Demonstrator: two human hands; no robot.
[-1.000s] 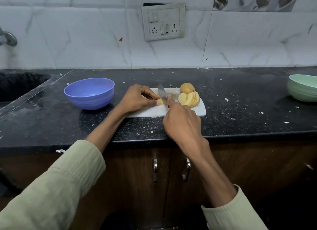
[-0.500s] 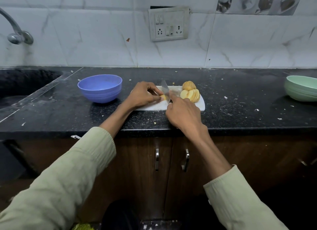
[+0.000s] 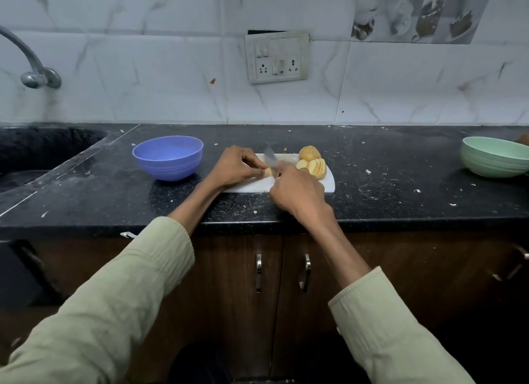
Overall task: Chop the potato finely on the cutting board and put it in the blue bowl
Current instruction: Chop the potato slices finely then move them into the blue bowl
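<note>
A white cutting board [image 3: 328, 183] lies on the black counter. My left hand [image 3: 236, 166] pinches a small yellow potato piece [image 3: 268, 172] on it. My right hand [image 3: 297, 190] grips a knife [image 3: 270, 158], whose blurred blade stands just right of that piece. Potato slices [image 3: 315, 167] lean in a row at the board's right end, with an uncut potato chunk [image 3: 309, 153] behind them. The blue bowl [image 3: 167, 157] stands left of the board and looks empty.
A dark sink [image 3: 43, 148] with a tap [image 3: 34, 68] lies at the far left. A pale green bowl [image 3: 493, 156] stands at the counter's right end. Small scraps dot the counter. A wall socket [image 3: 277, 57] hangs above; cupboard doors are below.
The camera has drawn back and tilted up, showing more wall and the tap. Both hands stay at the board, and the knife blade now looks blurred beside the held piece.
</note>
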